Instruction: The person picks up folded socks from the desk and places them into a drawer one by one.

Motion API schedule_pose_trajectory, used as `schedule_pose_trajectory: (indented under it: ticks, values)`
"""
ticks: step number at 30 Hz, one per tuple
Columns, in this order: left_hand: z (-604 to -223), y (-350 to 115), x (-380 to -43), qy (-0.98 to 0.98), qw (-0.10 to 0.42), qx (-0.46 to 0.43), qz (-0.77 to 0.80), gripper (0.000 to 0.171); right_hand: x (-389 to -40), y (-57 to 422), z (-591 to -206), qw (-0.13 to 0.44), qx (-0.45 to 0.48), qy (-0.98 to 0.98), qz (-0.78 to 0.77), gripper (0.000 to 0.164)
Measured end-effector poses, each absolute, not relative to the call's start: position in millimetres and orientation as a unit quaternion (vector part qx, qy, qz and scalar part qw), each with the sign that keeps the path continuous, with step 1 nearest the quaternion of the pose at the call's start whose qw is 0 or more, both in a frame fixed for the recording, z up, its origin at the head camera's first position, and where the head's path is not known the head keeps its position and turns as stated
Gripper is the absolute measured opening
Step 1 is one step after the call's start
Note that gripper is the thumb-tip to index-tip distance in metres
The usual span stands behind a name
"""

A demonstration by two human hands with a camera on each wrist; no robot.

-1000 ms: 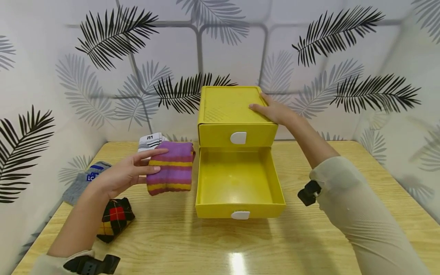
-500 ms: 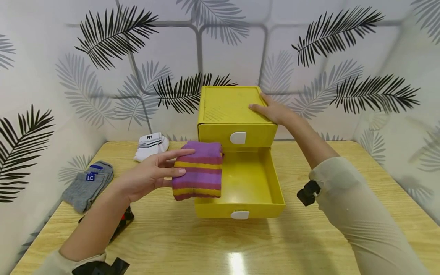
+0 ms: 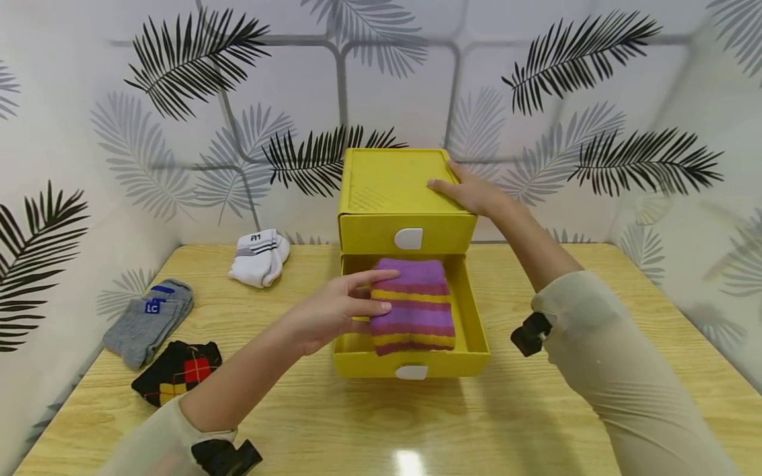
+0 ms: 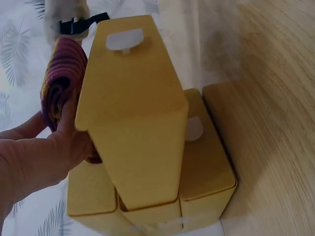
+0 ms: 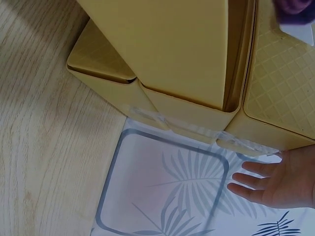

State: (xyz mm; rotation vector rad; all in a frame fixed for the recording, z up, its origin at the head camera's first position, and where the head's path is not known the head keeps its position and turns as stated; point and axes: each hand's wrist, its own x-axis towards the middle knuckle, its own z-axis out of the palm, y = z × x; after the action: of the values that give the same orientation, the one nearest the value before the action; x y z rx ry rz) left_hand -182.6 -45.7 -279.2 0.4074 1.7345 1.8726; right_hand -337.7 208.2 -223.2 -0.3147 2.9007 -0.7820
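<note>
My left hand (image 3: 333, 311) pinches a folded pair of purple, maroon and yellow striped socks (image 3: 413, 311) over the pulled-out drawer (image 3: 473, 324) of a yellow drawer unit (image 3: 393, 182). In the left wrist view, the rolled edge of the striped socks (image 4: 66, 73) shows beside the drawer wall (image 4: 138, 157), thumb and fingers at its near end. My right hand (image 3: 473, 193) rests at the right edge of the unit's top. Straight, spread fingers of that hand (image 5: 280, 182) reach past the unit's back edge in the right wrist view.
Left of the unit, on the wooden table (image 3: 280, 410), lie white socks (image 3: 260, 258), grey socks (image 3: 149, 322) and black argyle socks (image 3: 178, 373). A shut drawer with a white handle (image 3: 409, 238) sits above the pulled-out one. A leaf-patterned wall covering (image 3: 393, 86) stands close behind.
My left hand has carried the striped socks rightward from beside the unit to over the pulled-out drawer, uncovering the argyle and white socks. The right hand has stayed on the unit.
</note>
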Motion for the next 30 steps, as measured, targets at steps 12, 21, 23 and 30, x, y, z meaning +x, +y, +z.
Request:
schedule_pose_trajectory:
  ticks: [12,21,23,30]
  values:
    - [-288.6,-6.5,-196.4,0.655,0.272,0.058,0.702,0.051,-335.7,203.9,-223.6,0.06,-0.103,0.955,-0.27,0.079]
    - [-296.6,12.6,-205.3,0.707,0.278,0.057,0.648,0.053,-336.5,207.2,-222.8,0.058,-0.098,0.956,-0.272,0.079]
    - [-302.1,13.8,-207.0,0.709,0.284,0.053,0.643,0.053,-336.5,207.2,-223.2,0.058,-0.099,0.956,-0.27,0.079]
    - [-311.0,15.9,-207.7,0.705,0.305,0.06,0.638,0.055,-336.3,207.1,-222.9,0.059,-0.101,0.954,-0.277,0.079]
